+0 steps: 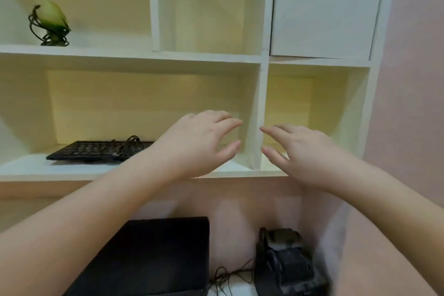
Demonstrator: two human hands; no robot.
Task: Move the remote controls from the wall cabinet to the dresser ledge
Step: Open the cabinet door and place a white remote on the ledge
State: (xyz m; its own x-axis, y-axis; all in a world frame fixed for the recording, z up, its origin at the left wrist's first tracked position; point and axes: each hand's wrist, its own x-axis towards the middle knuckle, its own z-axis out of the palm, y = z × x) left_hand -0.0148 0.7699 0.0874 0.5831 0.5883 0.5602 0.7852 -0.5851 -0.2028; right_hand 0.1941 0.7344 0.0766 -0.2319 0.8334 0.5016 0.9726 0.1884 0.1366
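While both bare forearms are slanting up from the bottom corners, the left hand (199, 144) is hanging in front of the right end of the wall cabinet's (120, 55) wide lower compartment. Its grip is released, fingers spread and lightly bent, holding nothing. The right hand (300, 154) is mirroring it before the narrow compartment next door, grip also released, and the white divider (260, 103) is showing between the two sets of fingertips. Whether either hand is touching the shelf, I cannot tell.

I am not making out any remote control. Both palms are covering the shelf floor behind them, so where one is lying cannot be told.

The left forearm is cutting off the right end of a black keyboard (96, 150) lying on that lower shelf, with a dark cable (129, 143) bunched on top. Up on the left, a green ornament (50, 19) in a dark wire stand is blurring. Below, the frame's bottom edge is cropping a black box (149, 259) and a dark, smeared device (286, 264), with a thin cord (228, 274) trailing between them.
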